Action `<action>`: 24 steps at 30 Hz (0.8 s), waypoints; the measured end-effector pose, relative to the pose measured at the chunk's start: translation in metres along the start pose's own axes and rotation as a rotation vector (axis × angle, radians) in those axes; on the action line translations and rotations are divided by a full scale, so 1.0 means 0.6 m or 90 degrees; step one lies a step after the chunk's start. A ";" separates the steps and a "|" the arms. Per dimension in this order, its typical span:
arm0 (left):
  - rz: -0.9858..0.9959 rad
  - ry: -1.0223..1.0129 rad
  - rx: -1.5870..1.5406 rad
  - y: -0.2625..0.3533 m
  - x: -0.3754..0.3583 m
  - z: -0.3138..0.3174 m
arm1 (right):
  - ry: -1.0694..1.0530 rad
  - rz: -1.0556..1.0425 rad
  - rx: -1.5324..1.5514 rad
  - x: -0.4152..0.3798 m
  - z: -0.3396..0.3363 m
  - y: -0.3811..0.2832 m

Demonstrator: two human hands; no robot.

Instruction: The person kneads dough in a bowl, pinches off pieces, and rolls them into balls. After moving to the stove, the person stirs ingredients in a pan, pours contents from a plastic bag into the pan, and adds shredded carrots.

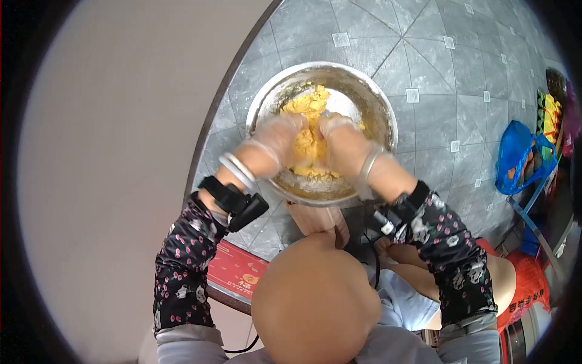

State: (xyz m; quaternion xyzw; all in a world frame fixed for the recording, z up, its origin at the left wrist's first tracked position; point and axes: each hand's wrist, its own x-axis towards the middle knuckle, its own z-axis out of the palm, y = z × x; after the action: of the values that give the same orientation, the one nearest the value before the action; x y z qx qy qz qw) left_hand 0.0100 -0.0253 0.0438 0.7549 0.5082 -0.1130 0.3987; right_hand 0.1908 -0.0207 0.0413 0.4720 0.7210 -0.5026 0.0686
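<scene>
A wide metal basin point(392, 124) stands on the grey tiled floor and holds crumbly yellow dough point(312, 103). White flour-like powder lies on the basin's inside. My left hand point(279, 134), in a clear thin glove, is closed into the dough from the left side. Opposite it, my right hand point(347, 136), gloved the same way, grips the dough from the right. Both hands are smeared by motion, and the dough partly hides their fingertips.
A pale wall or panel point(115, 151) with a dark edge runs along the left. At the right is a blue plastic bag point(512, 155) with things in it. Beside me, at lower right, are another person's bare legs point(412, 267). A red printed mat point(236, 267) lies lower left.
</scene>
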 end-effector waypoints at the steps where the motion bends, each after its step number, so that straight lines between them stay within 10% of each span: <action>1: 0.027 0.005 0.016 -0.011 0.000 0.032 | 0.096 -0.034 -0.066 -0.005 0.021 0.006; 9: -0.145 -0.074 0.002 0.025 0.041 0.083 | -0.009 0.084 -0.121 0.038 0.061 0.022; 17: -0.269 0.207 -0.003 -0.009 0.083 0.071 | 0.114 0.150 0.031 0.127 0.027 0.022; 22: -0.344 -0.049 -0.103 0.032 0.051 -0.017 | -0.016 0.164 0.118 0.101 0.002 0.049; 24: -0.197 0.209 -0.148 -0.020 0.002 0.020 | 0.017 0.138 0.073 0.066 -0.039 0.045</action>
State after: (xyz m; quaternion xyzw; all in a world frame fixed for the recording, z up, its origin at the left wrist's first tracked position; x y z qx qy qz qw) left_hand 0.0032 -0.0311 0.0294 0.6257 0.6851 0.0109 0.3729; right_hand 0.1983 0.0235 0.0123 0.5572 0.6366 -0.5261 0.0861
